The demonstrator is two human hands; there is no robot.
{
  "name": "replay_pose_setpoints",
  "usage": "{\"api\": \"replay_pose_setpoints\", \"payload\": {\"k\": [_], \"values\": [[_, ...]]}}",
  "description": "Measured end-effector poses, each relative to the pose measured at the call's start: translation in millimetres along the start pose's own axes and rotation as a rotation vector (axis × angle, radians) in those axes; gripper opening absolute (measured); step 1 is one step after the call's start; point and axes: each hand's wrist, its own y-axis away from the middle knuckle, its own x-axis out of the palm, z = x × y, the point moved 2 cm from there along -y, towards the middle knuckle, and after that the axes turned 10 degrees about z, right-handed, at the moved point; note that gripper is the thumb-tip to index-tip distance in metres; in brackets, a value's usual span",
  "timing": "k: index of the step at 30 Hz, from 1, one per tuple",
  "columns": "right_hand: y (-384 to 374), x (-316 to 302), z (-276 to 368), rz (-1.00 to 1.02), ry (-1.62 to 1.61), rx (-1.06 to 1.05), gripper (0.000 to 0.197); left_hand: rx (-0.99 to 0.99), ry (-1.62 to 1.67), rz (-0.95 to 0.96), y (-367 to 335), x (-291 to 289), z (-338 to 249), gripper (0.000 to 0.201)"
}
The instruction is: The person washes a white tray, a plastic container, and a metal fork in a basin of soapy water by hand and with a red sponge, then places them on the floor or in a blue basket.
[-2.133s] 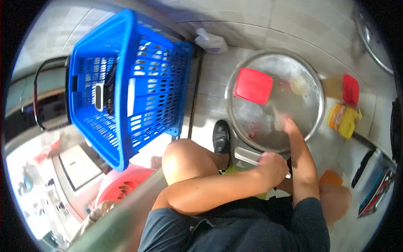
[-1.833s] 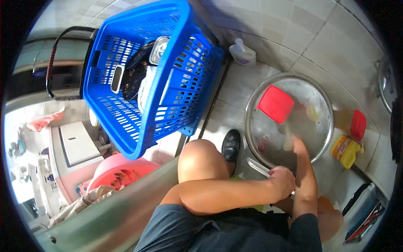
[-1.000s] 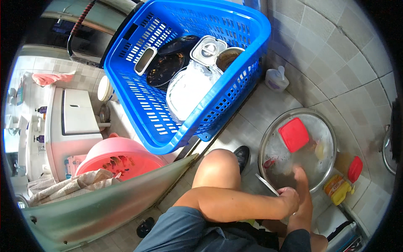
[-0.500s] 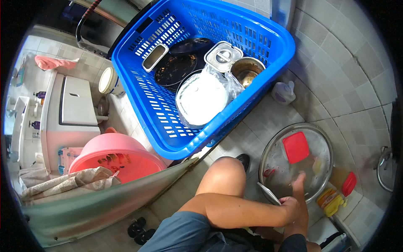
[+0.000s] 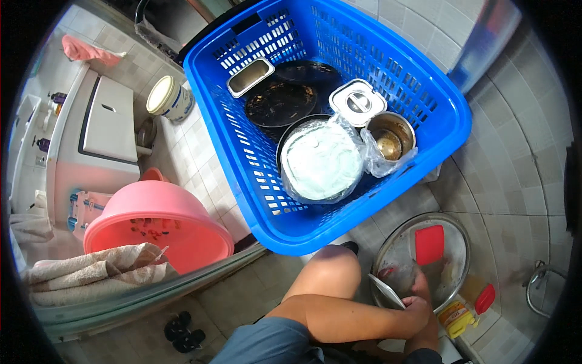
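Observation:
At the lower right, my left hand (image 5: 415, 310) is closed on the near end of a flat silver metal piece (image 5: 387, 291), seen nearly edge-on and tilted over the basin's near rim. My right hand (image 5: 419, 283) reaches past it into a wide round metal basin (image 5: 464, 242) of cloudy grey water. Its fingers are blurred, so whether they grip anything cannot be told. A red square lid (image 5: 429, 244) lies in the far part of the basin. Something small and reddish (image 5: 388, 270) shows dimly in the water near the metal piece.
Ahead stands a large blue basket (image 5: 282, 242) with dark pans (image 5: 280, 104), a lidded steel container (image 5: 357, 103) and a pot (image 5: 393, 134). A yellow packet (image 5: 458, 318) and a red-lidded container (image 5: 484, 298) sit right of the basin. Left, a glass panel edge (image 5: 151, 303) borders a pink tub (image 5: 163, 203).
My right hand has drawn back toward the metal piece, left of where it was. My left hand still holds that piece. The whole view has shifted slightly.

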Motion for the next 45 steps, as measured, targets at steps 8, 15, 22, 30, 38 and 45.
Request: {"api": "replay_pose_setpoints", "payload": {"k": [8,15,22,30,38,45], "values": [[22,-2,25,-0.034,0.094,0.061,0.029,-0.210,0.100,-0.192,17,-33,30,0.029],[40,-6,31,-0.043,0.160,0.089,0.029,-0.123,0.117,-0.231,39,-48,36,0.029],[55,-9,36,-0.066,0.187,0.093,0.029,-0.083,0.207,-0.176,46,-53,41,0.030],[76,0,54,-0.065,0.230,0.101,0.029,-0.143,0.181,-0.218,31,-48,36,0.028],[81,-3,64,-0.075,0.281,0.108,0.028,-0.049,0.190,-0.186,37,-57,35,0.028],[76,-4,55,-0.054,0.353,0.118,0.028,-0.087,0.185,-0.205,42,-50,34,0.029]]}}
